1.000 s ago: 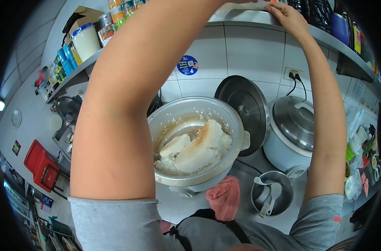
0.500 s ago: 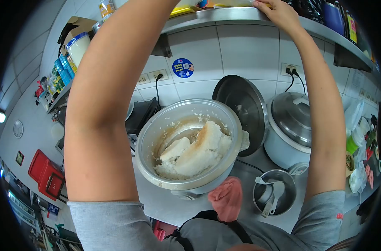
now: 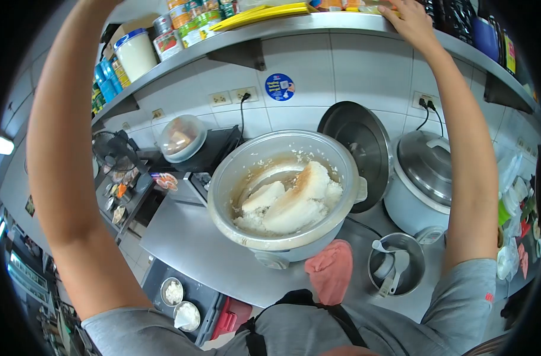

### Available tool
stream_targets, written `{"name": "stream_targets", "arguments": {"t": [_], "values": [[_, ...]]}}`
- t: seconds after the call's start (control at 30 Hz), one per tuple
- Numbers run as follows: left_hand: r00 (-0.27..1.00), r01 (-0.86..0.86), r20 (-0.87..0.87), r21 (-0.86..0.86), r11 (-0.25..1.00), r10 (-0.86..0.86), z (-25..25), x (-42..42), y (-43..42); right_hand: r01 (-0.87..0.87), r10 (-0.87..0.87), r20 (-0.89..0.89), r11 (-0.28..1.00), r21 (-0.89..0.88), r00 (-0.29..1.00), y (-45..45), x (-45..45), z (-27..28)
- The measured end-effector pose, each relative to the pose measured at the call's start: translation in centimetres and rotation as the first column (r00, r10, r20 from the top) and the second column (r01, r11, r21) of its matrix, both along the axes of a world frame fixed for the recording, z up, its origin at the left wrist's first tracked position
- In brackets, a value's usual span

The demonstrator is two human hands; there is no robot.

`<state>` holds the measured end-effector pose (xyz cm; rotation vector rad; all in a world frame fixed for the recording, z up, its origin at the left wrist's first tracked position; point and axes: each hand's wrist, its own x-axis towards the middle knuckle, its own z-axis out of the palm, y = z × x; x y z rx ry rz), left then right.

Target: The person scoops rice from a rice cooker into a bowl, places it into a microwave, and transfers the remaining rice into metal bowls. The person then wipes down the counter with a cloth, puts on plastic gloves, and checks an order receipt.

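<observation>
My right hand (image 3: pixel 411 25) is raised at the metal shelf (image 3: pixel 353 22). Its fingers look apart beside small colourful packets (image 3: pixel 368 7), and some run past the top edge of the view. My left arm (image 3: pixel 65 160) reaches up at the far left, and its hand is beyond the frame. Below my arms stands a rice cooker (image 3: pixel 223 228) without its cover. Inside it, white cooked rice (image 3: pixel 297 204) lies in large lumps, one browned on top. A dark round lid (image 3: pixel 356 154) leans upright behind the cooker. A pink cloth (image 3: pixel 331 270) lies at the counter edge.
A second, lidded rice cooker (image 3: pixel 421 178) stands right, near a metal pot (image 3: pixel 421 276) holding white scoops. Yellow flat packs (image 3: pixel 261 16), cans (image 3: pixel 190 32) and a white tub (image 3: pixel 135 56) line the shelf. Lower left, two bowls (image 3: pixel 187 316) of white food sit on a dark surface.
My left arm has swung left, uncovering cans on the shelf and a lidded bowl on the counter. My right hand stays by the shelf, its fingers now more spread. The view has shifted left.
</observation>
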<state>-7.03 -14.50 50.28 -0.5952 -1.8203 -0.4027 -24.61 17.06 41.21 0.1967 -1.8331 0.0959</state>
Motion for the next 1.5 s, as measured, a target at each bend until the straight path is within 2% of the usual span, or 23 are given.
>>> {"name": "stream_targets", "arguments": {"t": [0.03, 0.07, 0.13, 0.2, 0.23, 0.27, 0.3, 0.4, 0.5, 0.6, 0.7, 0.8, 0.83, 0.87, 0.93, 1.0, 1.03, 1.1, 1.2, 1.23, 1.3, 1.43, 1.5], "values": [[0.890, 0.219, 0.396, 0.066, 0.974, -0.227, -0.3, 2.8, -0.8, -0.159, 0.164, -0.204, 0.986, 0.044, 0.965, -0.9, 0.4, -0.4], [0.907, 0.191, 0.353, 0.139, 0.972, -0.229, -1.5, 3.0, -1.0, -0.303, 0.324, -0.388, 0.946, 0.117, 0.863, -1.7, 0.9, -0.7], [0.926, 0.152, 0.310, 0.218, 0.964, -0.216, -4.2, 1.7, -2.6, -0.580, 0.571, -0.283, 0.812, 0.060, 0.771, -4.5, 3.2, -1.7], [0.944, 0.023, 0.286, 0.446, 0.895, -0.167, -6.0, 0.5, -5.5, -0.852, 0.856, -0.085, 0.489, -0.187, 0.510, -8.0, 4.5, -4.3], [0.780, 0.200, 0.471, 0.436, 0.877, -0.412, -6.9, 2.4, -6.2, -0.876, 0.944, 0.015, 0.311, -0.369, 0.329, -9.8, 5.7, -5.6], [0.517, 0.364, 0.620, 0.465, 0.807, -0.590, -7.8, 4.2, -6.8, -0.863, 0.969, 0.045, 0.238, -0.445, 0.244, -12.1, 7.9, -6.7], [0.607, 0.459, 0.387, 0.541, 0.704, -0.694, -11.0, 0.1, -9.5, -0.837, 0.985, 0.069, 0.170, -0.520, 0.157, -14.3, 10.0, -7.5], [0.491, 0.429, 0.372, 0.683, 0.590, -0.788, -14.7, 2.7, -10.3, -0.792, 0.998, -0.039, -0.066, -0.607, -0.054, -19.2, 10.0, -10.8], [0.546, 0.394, 0.275, 0.750, 0.532, -0.792, -17.5, 3.5, -12.2, -0.643, 0.948, 0.178, -0.037, -0.765, -0.265, -20.7, 11.2, -12.7], [0.567, 0.372, 0.214, 0.794, 0.480, -0.795, -19.5, 5.0, -14.9, -0.398, 0.879, 0.115, -0.089, -0.913, -0.462, -21.8, 11.0, -15.3], [0.612, 0.347, 0.081, 0.866, 0.359, -0.787, -22.0, 5.9, -17.3, -0.266, 0.861, -0.004, -0.162, -0.950, -0.509, -22.7, 11.5, -17.3], [0.749, 0.246, 0.135, 0.852, 0.462, -0.648, -25.3, 5.7, -19.1, -0.195, 0.902, -0.110, -0.207, -0.959, -0.417, -24.3, 11.5, -20.1], [0.843, 0.074, 0.279, 0.788, 0.612, -0.460, -26.1, 6.3, -19.2, -0.182, 0.902, -0.113, -0.205, -0.962, -0.417, -24.8, 11.8, -20.9], [0.967, -0.108, 0.248, 0.601, 0.792, -0.057, -27.3, 6.3, -19.1, -0.250, 0.938, -0.077, -0.169, -0.953, -0.338, -25.4, 12.2, -21.5], [0.884, -0.422, -0.070, 0.302, 0.855, 0.461, -28.7, 8.4, -17.0, -0.297, 0.966, -0.047, -0.124, -0.947, -0.253, -26.9, 13.7, -23.0], [0.977, -0.203, 0.145, 0.418, 0.886, 0.155, -31.5, 10.2, -13.9, -0.239, 0.928, -0.245, -0.315, -0.919, -0.282, -28.8, 15.6, -24.8], [0.959, -0.051, 0.264, 0.521, 0.852, -0.104, -33.2, 10.5, -12.2, -0.225, 0.909, -0.220, -0.312, -0.923, -0.355, -29.4, 15.9, -26.2], [0.865, 0.053, 0.371, 0.602, 0.797, -0.338, -35.4, 10.2, -9.4, -0.068, 0.870, -0.247, -0.304, -0.950, -0.426, -30.1, 18.7, -26.5], [0.839, -0.017, 0.445, 0.598, 0.801, -0.314, -38.8, 9.2, -10.9, 0.138, 0.834, -0.270, -0.231, -0.963, -0.481, -30.7, 20.3, -28.6], [0.836, -0.026, 0.452, 0.599, 0.800, -0.312, -39.6, 9.5, -11.5, 0.118, 0.870, -0.220, -0.187, -0.975, -0.442, -30.6, 20.3, -29.5], [0.601, -0.143, 0.588, 0.745, 0.651, -0.541, -40.7, 10.7, -13.3, 0.104, 0.899, -0.167, -0.136, -0.985, -0.405, -29.7, 20.1, -31.5], [0.642, -0.260, 0.553, 0.808, 0.528, -0.531, -42.6, 12.9, -16.5, -0.210, 0.985, -0.114, -0.139, -0.968, -0.126, -25.4, 20.1, -33.9], [0.644, -0.348, 0.522, 0.851, 0.394, -0.560, -43.7, 14.2, -17.7, -0.200, 0.973, -0.164, -0.195, -0.960, -0.161, -24.4, 20.2, -33.8]]}}
